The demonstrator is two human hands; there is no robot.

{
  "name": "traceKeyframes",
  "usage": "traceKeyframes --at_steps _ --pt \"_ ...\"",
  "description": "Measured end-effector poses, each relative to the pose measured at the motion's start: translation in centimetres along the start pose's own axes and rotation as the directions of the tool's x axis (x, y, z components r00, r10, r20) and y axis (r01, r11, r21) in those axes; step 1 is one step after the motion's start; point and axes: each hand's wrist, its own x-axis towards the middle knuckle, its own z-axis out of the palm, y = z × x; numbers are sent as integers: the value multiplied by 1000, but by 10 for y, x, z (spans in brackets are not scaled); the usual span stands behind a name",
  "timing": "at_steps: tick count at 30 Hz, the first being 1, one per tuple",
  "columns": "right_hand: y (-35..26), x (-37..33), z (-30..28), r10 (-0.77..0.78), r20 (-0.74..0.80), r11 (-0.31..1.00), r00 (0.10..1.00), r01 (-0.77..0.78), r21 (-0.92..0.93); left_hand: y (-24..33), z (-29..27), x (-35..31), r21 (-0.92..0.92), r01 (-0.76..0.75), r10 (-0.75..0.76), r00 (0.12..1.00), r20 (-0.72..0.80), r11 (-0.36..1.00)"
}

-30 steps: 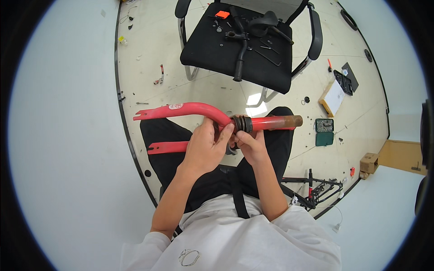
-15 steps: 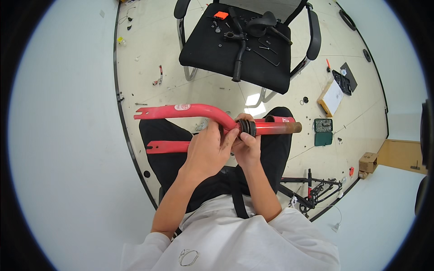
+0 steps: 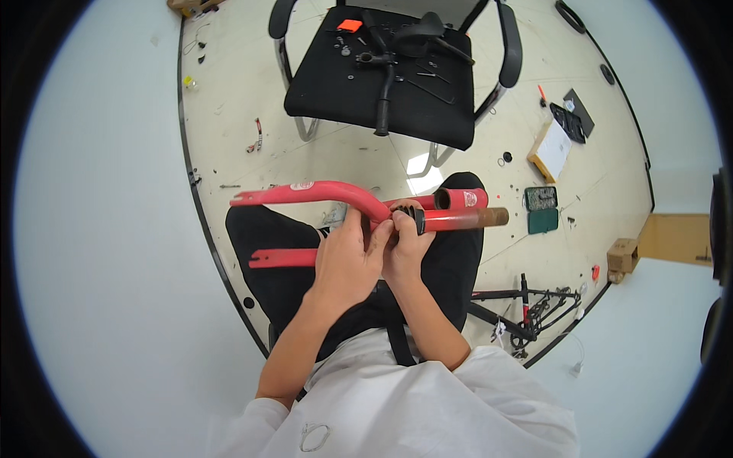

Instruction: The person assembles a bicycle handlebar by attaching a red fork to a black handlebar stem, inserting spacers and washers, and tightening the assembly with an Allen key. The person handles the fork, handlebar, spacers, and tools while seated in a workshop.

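Note:
A red bicycle fork lies crosswise over my lap, its two slotted legs pointing left and its steerer tube, brown at the tip, pointing right. My left hand is closed round the fork's crown. Close against it, my right hand pinches black headset rings at the base of the steerer, its fingers hiding part of them. Just behind the steerer is a second red tube with an open end, resting over my right thigh.
A black chair ahead carries a handlebar stem, a saddle, hex keys and small hardware. On the floor at right lie a green case, a white-topped box and a black bicycle frame. Walls stand both sides.
My right hand has slid toward the crown and covers more of the headset rings. The fork has turned slightly, and the second red tube's open end shows more. The view has shifted a little.

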Motion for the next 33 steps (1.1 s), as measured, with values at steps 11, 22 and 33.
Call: traceKeyframes --at_steps 11,22,33 --pt "-30 16 -71 321 351 945 880 -273 -179 -27 -8 18 20 127 -126 991 -43 992" --pt "-110 60 -180 -19 6 848 1000 20 -530 -38 -31 26 -162 213 -225 973 -60 964" --pt "-99 115 -161 107 384 516 917 279 -810 -52 -33 26 -1 222 -221 973 -66 975"
